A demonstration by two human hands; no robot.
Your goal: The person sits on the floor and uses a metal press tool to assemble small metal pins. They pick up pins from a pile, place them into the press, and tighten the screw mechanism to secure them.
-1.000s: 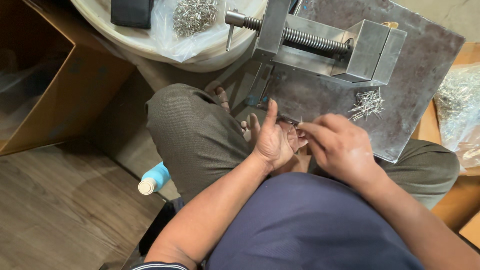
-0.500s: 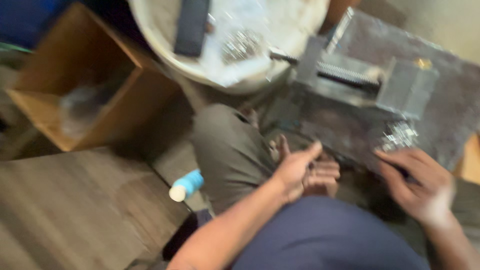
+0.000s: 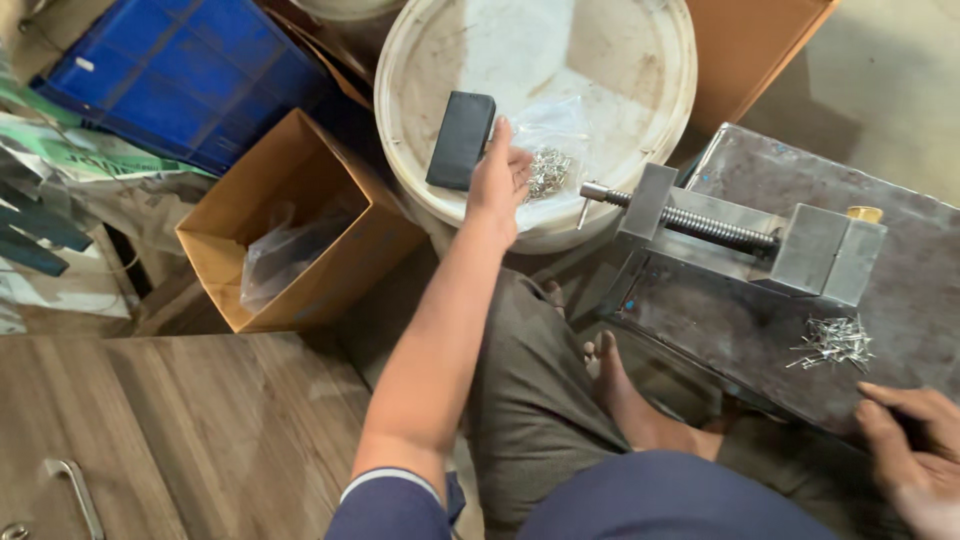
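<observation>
My left hand (image 3: 497, 178) reaches out over a white round bucket lid (image 3: 620, 70), its fingers curled at the edge of a clear plastic bag of small metal pieces (image 3: 548, 165). A black rectangular block (image 3: 461, 140) lies just left of that hand. My right hand (image 3: 908, 445) rests at the near edge of a grey steel plate (image 3: 900, 290), fingers bent; whether it holds anything cannot be seen. A small pile of metal pins (image 3: 832, 343) lies on the plate just above it. A steel vise with a threaded screw (image 3: 745, 232) stands on the plate.
An open cardboard box (image 3: 295, 225) with a plastic bag inside stands to the left, and a blue crate (image 3: 190, 75) lies behind it. Wooden boards with a metal handle (image 3: 75, 490) are at lower left. My bent leg and bare foot (image 3: 605, 365) lie beside the plate.
My hands were together at my lap. The left hand has since reached forward to the bag on the white lid, the right moved to the plate's near edge, and the view swung left.
</observation>
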